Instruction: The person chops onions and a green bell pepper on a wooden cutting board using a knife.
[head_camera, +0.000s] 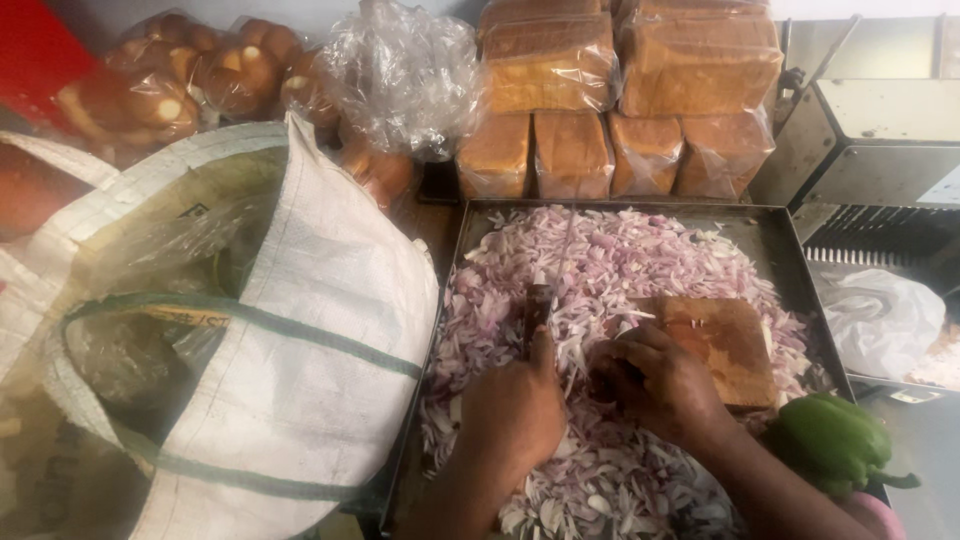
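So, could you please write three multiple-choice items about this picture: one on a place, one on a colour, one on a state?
1. Where does the small brown wooden cutting board lie?
A. in the metal tray, on the chopped onion
B. inside the white woven sack
C. on top of the bread loaves

2. What colour is the bell pepper at the tray's right corner?
A. red
B. yellow
C. green

3. In what state are the pale purple onions in the rectangular metal tray?
A. whole, unpeeled
B. chopped into small pieces
C. fried dark brown

Answers: 1 A, since chopped pieces surround the board inside the tray; 2 C, its skin is plainly green; 3 B, loose raw pieces fill the tray, where the left hand holds a knife.
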